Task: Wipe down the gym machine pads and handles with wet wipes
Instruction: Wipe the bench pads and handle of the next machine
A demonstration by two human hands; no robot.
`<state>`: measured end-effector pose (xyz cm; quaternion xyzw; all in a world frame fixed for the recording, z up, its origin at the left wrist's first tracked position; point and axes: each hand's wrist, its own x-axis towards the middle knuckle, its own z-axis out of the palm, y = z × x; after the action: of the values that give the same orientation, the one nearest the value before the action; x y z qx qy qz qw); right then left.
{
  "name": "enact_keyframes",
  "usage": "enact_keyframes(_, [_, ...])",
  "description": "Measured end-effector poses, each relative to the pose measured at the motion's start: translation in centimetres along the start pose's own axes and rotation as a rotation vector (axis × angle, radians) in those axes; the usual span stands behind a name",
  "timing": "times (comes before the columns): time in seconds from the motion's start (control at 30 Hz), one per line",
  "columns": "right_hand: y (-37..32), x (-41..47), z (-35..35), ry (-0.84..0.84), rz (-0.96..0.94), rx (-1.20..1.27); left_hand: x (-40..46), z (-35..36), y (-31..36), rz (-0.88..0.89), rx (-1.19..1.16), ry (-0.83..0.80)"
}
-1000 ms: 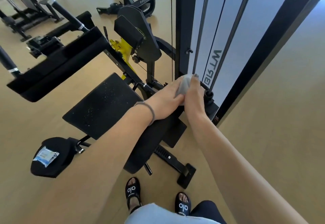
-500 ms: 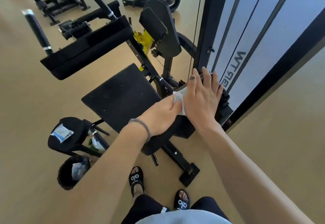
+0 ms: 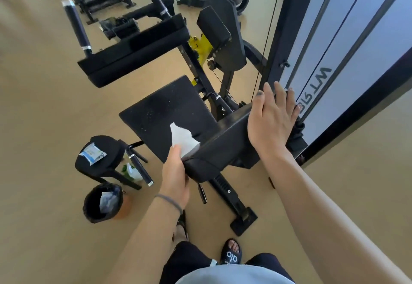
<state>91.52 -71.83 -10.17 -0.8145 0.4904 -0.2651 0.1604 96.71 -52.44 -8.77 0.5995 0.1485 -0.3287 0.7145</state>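
A black back pad (image 3: 223, 143) of the gym machine tilts toward me, above the flat black seat pad (image 3: 165, 114). My left hand (image 3: 175, 176) grips a white wet wipe (image 3: 181, 138) against the pad's near left end, with the wipe sticking up above the thumb. My right hand (image 3: 270, 121) lies flat with straight fingers on the pad's far right end, next to the weight stack frame. A long black arm pad (image 3: 133, 52) with two upright handles (image 3: 77, 27) stands beyond the seat.
A pack of wet wipes (image 3: 92, 153) lies on a small round black pad (image 3: 100, 159) at the left. Below it a black-lined bin (image 3: 102, 202) holds used wipes. The white weight stack cover (image 3: 347, 38) rises at the right. My sandalled feet (image 3: 231, 253) stand by the machine's base.
My left hand has slid the wipe leftward and toward me along the back pad, away from my right hand. The right hand stays flat on the pad's far end. The view has tilted down.
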Motion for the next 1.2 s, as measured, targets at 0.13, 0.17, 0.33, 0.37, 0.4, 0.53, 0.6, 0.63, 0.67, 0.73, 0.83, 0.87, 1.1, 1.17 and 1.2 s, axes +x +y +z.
enact_keyframes(0.13, [-0.1,-0.2,-0.2,-0.02,0.009,0.001,-2.3,0.3,-1.3,-0.121,-0.114,0.018])
enact_keyframes(0.17, [-0.1,-0.1,-0.2,-0.019,0.014,0.001,-2.8,0.6,-1.8,-0.132,-0.095,0.046])
enact_keyframes(0.33, [-0.3,0.1,-0.3,-0.019,0.031,0.047,-2.9,1.2,-1.6,-0.033,-0.085,0.085])
enact_keyframes(0.37, [-0.3,0.1,-0.3,-0.011,0.038,0.058,-1.6,0.9,-1.2,-0.055,-0.132,0.084])
enact_keyframes(0.4, [-0.3,0.2,-0.2,-0.004,0.039,0.053,-0.5,0.7,-0.9,-0.092,-0.186,0.071])
enact_keyframes(0.53, [-0.1,0.3,0.2,0.011,0.028,0.015,1.6,0.1,-1.0,-0.162,-0.233,0.033])
enact_keyframes(0.6, [0.2,0.3,0.6,0.028,0.042,0.038,0.7,0.3,-1.3,-0.156,-0.219,-0.006])
enact_keyframes(0.63, [0.4,0.3,0.8,0.036,0.051,0.039,0.1,0.3,-1.4,-0.156,-0.215,-0.022])
enact_keyframes(0.67, [0.4,0.3,0.8,0.033,0.051,0.021,-0.2,0.1,-1.5,-0.161,-0.231,-0.021])
enact_keyframes(0.73, [0.4,0.3,1.0,0.024,0.043,0.0,1.1,-0.6,-1.6,-0.201,-0.239,-0.038])
enact_keyframes(0.83, [0.1,0.2,0.8,0.044,0.088,0.082,4.5,-0.5,-0.9,-0.293,-0.242,-0.041])
enact_keyframes(0.87, [0.0,0.1,0.6,0.056,0.09,0.071,5.7,-0.6,-0.6,-0.317,-0.223,0.008])
enact_keyframes(1.1, [-1.7,-0.5,-1.1,0.04,0.127,0.099,12.3,-1.1,-0.2,-0.403,0.072,0.136])
enact_keyframes(1.17, [-1.7,-0.5,-1.3,0.028,0.129,0.131,13.9,-1.2,0.4,-0.424,0.094,0.133])
enact_keyframes(1.2, [-1.7,-0.5,-1.3,0.024,0.131,0.145,15.0,-1.2,0.4,-0.438,0.121,0.131])
